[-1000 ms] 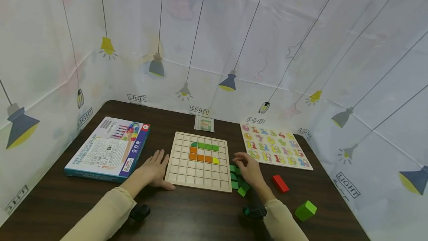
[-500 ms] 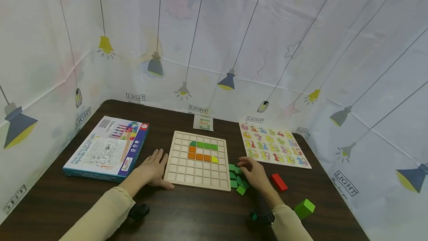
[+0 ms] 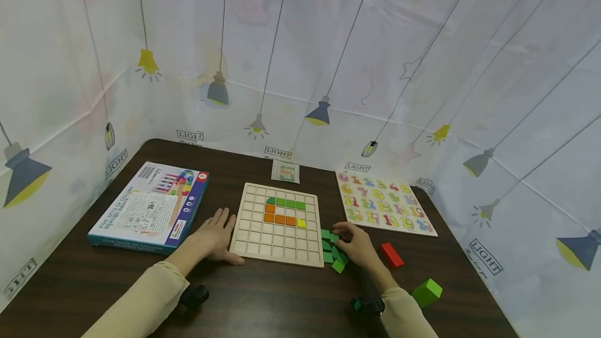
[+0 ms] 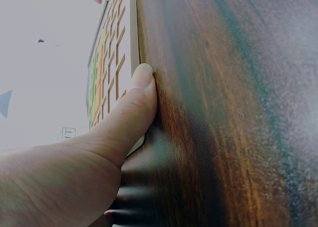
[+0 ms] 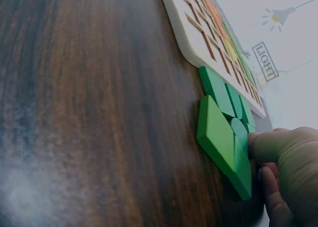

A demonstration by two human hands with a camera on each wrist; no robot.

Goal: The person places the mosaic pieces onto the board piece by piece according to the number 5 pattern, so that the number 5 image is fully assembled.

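Table [image 3: 263, 296]: dark wood-grain veneer, smooth, with a soft sheen, streaky grain clear in both wrist views. Grid board [image 3: 278, 225]: pale unfinished-looking wood, matt, raised lattice ribs. Green tiles [image 3: 332, 252]: painted wood or plastic, can't tell; flat, satiny, smooth faces. Red block [image 3: 392, 255] and green block [image 3: 427, 293]: solid, painted, slight gloss. Number puzzle [image 3: 384, 205]: light wood board, pastel painted pieces. Box [image 3: 152, 206]: printed cardboard, semi-gloss. Small card [image 3: 285, 171]: paper. Backdrop [image 3: 375, 56]: thin printed sheet, creased, faint sheen. Sleeves [image 3: 141, 304]: beige cloth, matt.
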